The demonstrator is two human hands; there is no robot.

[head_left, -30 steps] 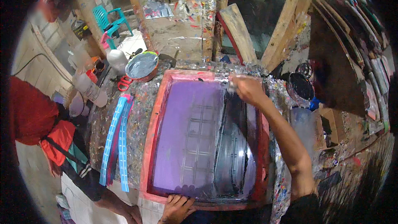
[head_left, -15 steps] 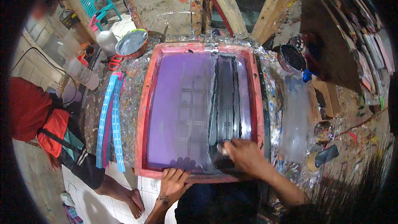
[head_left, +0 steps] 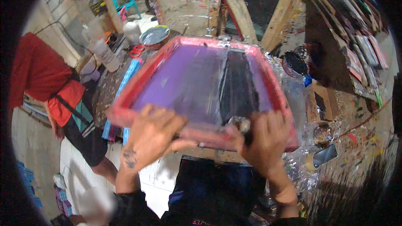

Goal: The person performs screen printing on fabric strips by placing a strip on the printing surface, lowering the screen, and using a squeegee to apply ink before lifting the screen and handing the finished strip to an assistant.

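A screen printing frame with a red-pink wooden rim and purple mesh is tilted, its near edge raised off the table. A broad band of black ink runs down the mesh's right half. My left hand is closed over the near-left part of the rim, thumb stretched along it. My right hand grips the near-right part, its fingers smeared by motion. By its thumb sits a pale, ink-stained lump, too blurred to name. Blue-and-pink strips lie partly hidden under the frame's left side.
A bowl of grey ink, red scissors and bottles stand back left. On the right are a black ink tub, a cardboard box and a tape roll. Another person in red is at the left.
The frame's near edge has risen from the table toward me. My right hand has moved from the inked mesh onto the near rim; my left hand has moved leftward along it. My view has shifted.
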